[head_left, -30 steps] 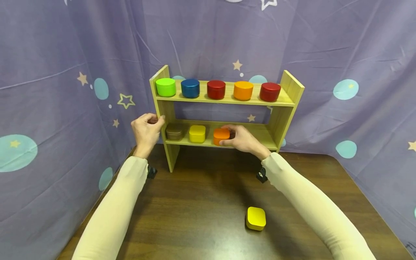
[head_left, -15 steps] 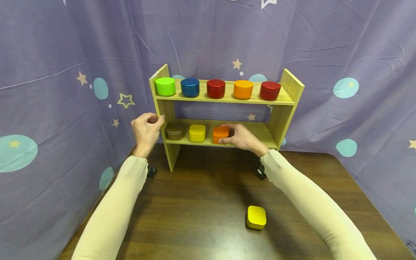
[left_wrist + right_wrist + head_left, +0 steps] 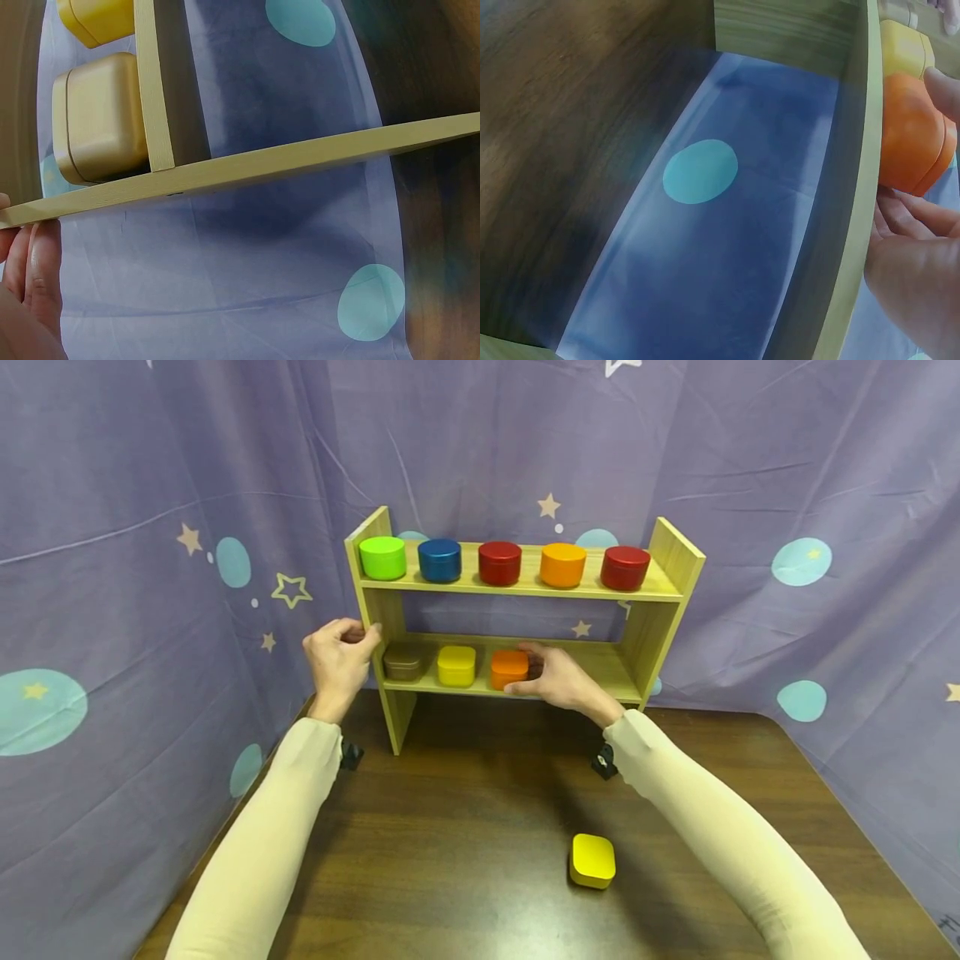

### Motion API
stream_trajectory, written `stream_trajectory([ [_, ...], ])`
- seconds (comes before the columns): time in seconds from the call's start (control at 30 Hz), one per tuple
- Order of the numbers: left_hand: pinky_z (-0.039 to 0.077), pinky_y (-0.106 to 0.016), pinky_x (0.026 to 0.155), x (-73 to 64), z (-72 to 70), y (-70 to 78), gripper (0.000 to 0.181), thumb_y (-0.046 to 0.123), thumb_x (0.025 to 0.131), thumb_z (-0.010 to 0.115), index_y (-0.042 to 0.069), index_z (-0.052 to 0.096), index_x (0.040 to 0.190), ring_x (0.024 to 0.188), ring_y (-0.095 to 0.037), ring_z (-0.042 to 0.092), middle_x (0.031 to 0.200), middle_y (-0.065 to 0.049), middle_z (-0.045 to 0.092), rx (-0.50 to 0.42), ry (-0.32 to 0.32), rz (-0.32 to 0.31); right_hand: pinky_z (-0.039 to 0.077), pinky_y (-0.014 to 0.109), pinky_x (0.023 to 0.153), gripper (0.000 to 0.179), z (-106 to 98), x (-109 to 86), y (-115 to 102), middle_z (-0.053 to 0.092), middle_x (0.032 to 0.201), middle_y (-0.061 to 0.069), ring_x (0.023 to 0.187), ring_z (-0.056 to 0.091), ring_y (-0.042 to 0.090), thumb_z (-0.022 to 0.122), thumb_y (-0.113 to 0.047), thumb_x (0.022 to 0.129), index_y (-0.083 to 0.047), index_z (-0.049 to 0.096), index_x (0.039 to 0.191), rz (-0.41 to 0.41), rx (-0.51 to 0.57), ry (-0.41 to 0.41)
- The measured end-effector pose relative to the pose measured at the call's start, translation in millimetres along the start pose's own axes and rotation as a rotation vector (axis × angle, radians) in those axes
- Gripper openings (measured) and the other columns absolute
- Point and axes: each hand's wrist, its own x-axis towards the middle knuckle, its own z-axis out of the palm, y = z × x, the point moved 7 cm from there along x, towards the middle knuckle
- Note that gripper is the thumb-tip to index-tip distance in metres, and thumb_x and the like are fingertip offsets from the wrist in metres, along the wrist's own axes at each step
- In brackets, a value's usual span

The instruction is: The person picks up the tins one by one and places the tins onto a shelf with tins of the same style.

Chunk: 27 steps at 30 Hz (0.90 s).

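My left hand (image 3: 339, 660) pinches the front edge of the left side panel (image 3: 247, 171) of a small wooden shelf, thumb on one side and fingers on the other. On the lower board, my right hand (image 3: 558, 678) holds an orange square tin (image 3: 508, 669). Its thumb lies at the tin's front corner, the fingers behind; in the right wrist view the fingertips sit right at the side of the tin (image 3: 911, 139). Left of it stand a yellow square tin (image 3: 457, 667) and, by the panel, a brownish-gold one (image 3: 402, 663).
Along the upper board stand round tins: green (image 3: 383, 559), blue (image 3: 440, 561), two red ones (image 3: 499, 565) and an orange one (image 3: 562, 566). Another yellow square tin (image 3: 592, 861) lies on the dark wooden table (image 3: 420, 860). A purple curtain (image 3: 480, 460) hangs behind and at the left.
The orange square tin has shifted slightly back from the lower board's front edge, with my right hand on it. My left hand keeps its place on the panel.
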Motion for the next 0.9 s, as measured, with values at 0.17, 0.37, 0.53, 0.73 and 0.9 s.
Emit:
stream_trajectory([
  [0.17,0.04,-0.003,0.064,-0.1,1.5,-0.7,0.022,0.013,0.086,0.083,-0.008,0.079,0.081,0.061,0.023,0.046,0.079,-0.029,0.076,0.005,-0.009,-0.009,0.049,0.054,0.122,0.086,-3,-8.9,6,0.063,0.155,0.025,0.141,0.063,0.042,0.087,-0.022,0.091,0.001,0.046,0.162,0.025,0.047,0.006],
  [0.37,0.04,-0.003,0.064,0.3,1.8,-2.5,0.021,0.011,0.087,0.083,-0.008,0.079,0.08,0.06,0.021,0.048,0.077,-0.029,0.076,0.002,0.003,-0.003,0.048,0.053,0.124,0.085,-8,-19.5,10,0.06,0.159,0.023,0.144,0.062,0.041,0.088,-0.022,0.09,0.002,0.049,0.161,0.021,0.051,0.018],
  [0.53,0.04,-0.004,0.064,-1.1,2.9,-2.3,0.019,0.01,0.086,0.083,-0.007,0.08,0.079,0.06,0.022,0.048,0.075,-0.028,0.076,-0.002,0.006,-0.003,0.05,0.053,0.122,0.083,-14,-34.5,13,0.062,0.158,0.022,0.142,0.064,0.041,0.089,-0.021,0.089,0.002,0.051,0.159,0.015,0.04,0.055],
  [0.73,0.04,-0.003,0.064,-0.8,3.5,-2.0,0.019,0.01,0.086,0.083,-0.008,0.079,0.079,0.06,0.022,0.048,0.076,-0.029,0.076,-0.012,0.006,0.007,0.052,0.055,0.119,0.079,-20,-59.4,16,0.065,0.155,0.02,0.14,0.066,0.04,0.089,-0.02,0.09,0.002,0.053,0.157,-0.004,0.027,0.079],
  [0.9,0.04,-0.003,0.064,0.5,2.2,-2.1,0.02,0.01,0.086,0.083,-0.009,0.078,0.079,0.061,0.023,0.048,0.076,-0.029,0.075,-0.011,0.016,0.011,0.053,0.057,0.116,0.077,-24,-77.7,15,0.068,0.151,0.022,0.136,0.068,0.042,0.089,-0.017,0.09,0.004,0.054,0.155,-0.049,0.043,0.098],
])
